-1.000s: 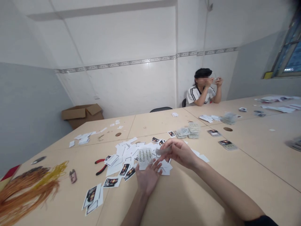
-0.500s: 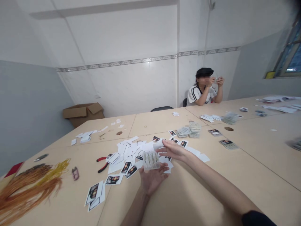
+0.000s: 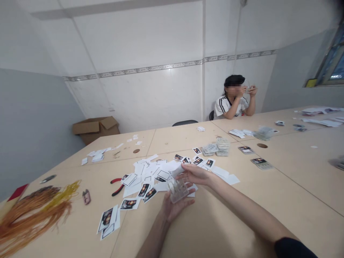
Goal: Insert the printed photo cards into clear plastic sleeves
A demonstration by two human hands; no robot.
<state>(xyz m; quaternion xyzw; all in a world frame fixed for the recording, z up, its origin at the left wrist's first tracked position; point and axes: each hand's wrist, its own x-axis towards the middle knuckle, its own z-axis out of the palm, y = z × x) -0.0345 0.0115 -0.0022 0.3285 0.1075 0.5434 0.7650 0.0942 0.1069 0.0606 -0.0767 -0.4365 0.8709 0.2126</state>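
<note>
While the left hand [image 3: 172,209] cups a clear plastic box [image 3: 177,190] in its half-open palm, the right hand [image 3: 195,175] pinches a rolled white paper [image 3: 178,171] just beside it, above scattered printed cards [image 3: 129,204]. A level palm keeps the box steady, and a light pinch keeps the paper from creasing.

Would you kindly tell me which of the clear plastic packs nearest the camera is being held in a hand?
The clear plastic pack cradled in the left hand; the others, like the stack beyond it, lie on the table.
</note>
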